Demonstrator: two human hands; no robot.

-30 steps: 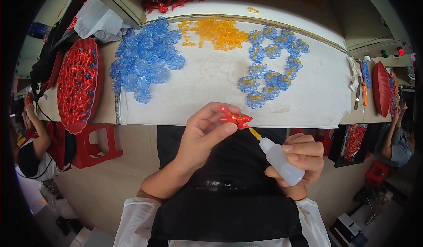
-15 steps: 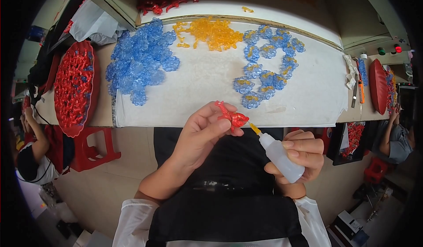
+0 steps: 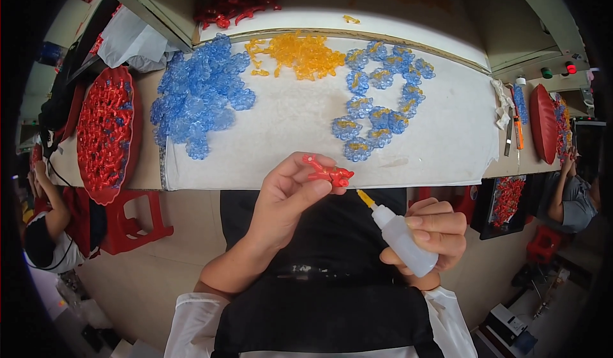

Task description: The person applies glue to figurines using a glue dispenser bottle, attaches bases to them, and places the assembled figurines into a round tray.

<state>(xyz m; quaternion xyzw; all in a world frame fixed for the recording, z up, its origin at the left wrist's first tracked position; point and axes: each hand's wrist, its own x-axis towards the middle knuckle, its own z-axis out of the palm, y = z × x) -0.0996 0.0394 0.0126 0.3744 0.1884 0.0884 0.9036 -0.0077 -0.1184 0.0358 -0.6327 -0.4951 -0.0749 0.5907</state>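
Between the thumb and fingers of my left hand (image 3: pixel 288 189) is a small glossy red plastic figure (image 3: pixel 332 175), held over the table's front edge. My right hand (image 3: pixel 434 230) is wrapped round a white squeeze bottle (image 3: pixel 407 240) with a yellow nozzle (image 3: pixel 365 198). The bottle tilts up toward the figure, its tip a short gap away from it. Beyond my hands, translucent blue flower-shaped pieces (image 3: pixel 204 96) lie heaped at the left. Small yellow pieces (image 3: pixel 306 53) are piled at the back middle. At the right, several blue pieces with yellow ones on them (image 3: pixel 380 117) lie spread out.
A red scalloped tray (image 3: pixel 135 128) full of red pieces stands at the left, above a red stool (image 3: pixel 163 214). More red pieces (image 3: pixel 236 7) lie on the back shelf. At the right are an orange-handled tool (image 3: pixel 518 131) and another red tray (image 3: pixel 543 125). People sit at both sides.
The bottle's tip has drawn back from the red figure, down and slightly left. My left hand has turned the figure a little and lowered it slightly.
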